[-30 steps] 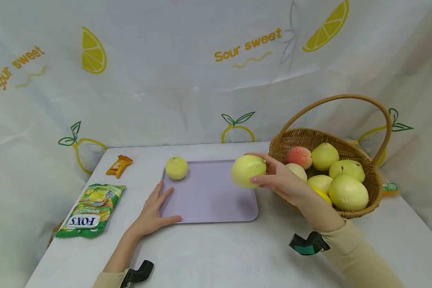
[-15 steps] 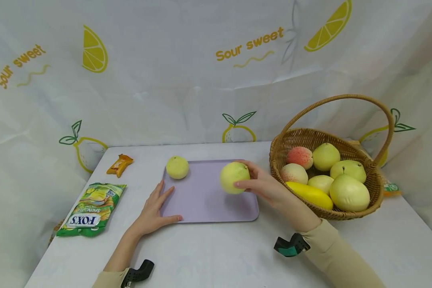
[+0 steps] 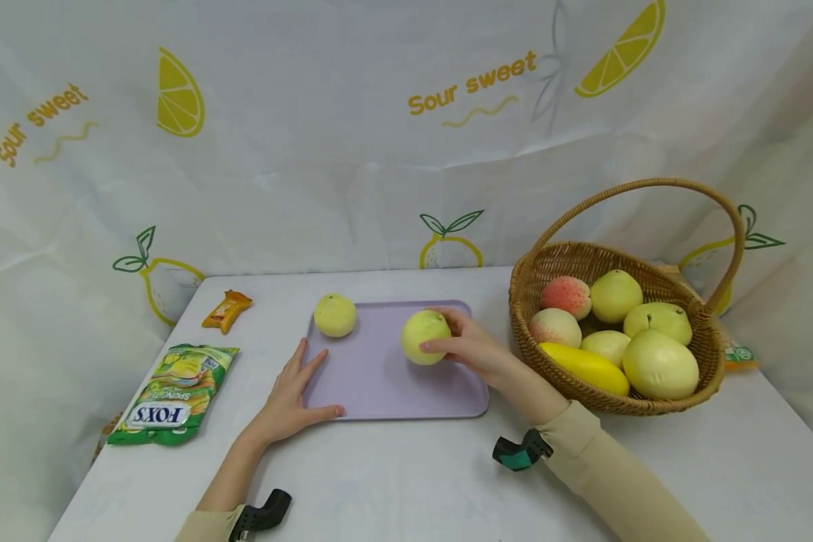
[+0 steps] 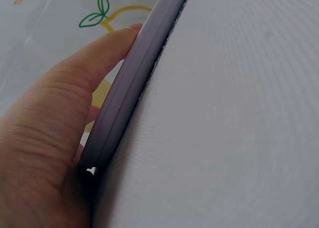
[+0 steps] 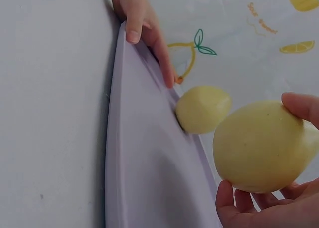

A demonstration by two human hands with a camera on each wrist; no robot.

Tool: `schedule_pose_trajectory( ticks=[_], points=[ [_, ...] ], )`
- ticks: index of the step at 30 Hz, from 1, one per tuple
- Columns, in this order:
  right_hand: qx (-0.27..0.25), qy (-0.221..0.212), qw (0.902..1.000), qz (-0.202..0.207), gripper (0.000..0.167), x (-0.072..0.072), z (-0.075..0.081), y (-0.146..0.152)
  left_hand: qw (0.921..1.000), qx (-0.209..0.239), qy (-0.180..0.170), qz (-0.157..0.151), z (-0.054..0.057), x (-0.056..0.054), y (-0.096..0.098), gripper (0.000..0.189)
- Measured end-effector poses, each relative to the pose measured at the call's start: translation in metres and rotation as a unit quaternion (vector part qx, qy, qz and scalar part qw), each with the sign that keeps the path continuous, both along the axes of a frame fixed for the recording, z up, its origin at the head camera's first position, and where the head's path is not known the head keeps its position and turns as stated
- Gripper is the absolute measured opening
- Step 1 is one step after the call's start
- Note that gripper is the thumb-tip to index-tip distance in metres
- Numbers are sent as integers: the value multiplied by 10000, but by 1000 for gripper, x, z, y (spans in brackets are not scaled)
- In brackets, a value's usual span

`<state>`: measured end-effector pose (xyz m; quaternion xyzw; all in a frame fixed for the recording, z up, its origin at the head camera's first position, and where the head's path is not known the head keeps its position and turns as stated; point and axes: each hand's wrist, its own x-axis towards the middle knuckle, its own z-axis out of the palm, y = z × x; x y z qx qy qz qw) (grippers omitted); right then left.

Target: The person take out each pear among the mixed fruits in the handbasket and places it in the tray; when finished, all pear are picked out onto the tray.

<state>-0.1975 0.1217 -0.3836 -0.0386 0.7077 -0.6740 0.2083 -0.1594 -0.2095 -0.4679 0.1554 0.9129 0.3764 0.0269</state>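
Note:
My right hand holds a pale yellow-green pear above the right half of a lilac tray. In the right wrist view, fingers lie under the pear and the thumb on its other side; its shadow falls on the tray. A second pear sits at the tray's back left corner. My left hand rests at the tray's front left corner with fingers spread, the thumb along the front edge. The left wrist view shows the thumb against the tray's rim.
A wicker basket stands to the right, holding several pears, two peaches and a long yellow fruit; its handle arches high. On the left lie a green FOX'S bag and a small orange packet. A printed cloth hangs behind.
My right hand has carried the pear left from beside the basket to over the tray and lowered it a little. The left hand has stayed at the tray's corner.

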Motion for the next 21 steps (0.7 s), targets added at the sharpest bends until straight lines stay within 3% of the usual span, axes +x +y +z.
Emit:
schedule_pose_trajectory(
  ticks=[9,21],
  points=[
    [358,-111,9992,-133,76,-14,-11,-10,10000,-39,19,-19,0,0,0,99],
    [314,-123,9988,-358,74,-31,-16,-28,10000,-28,79,-23,-1,0,0,98]
  ],
)
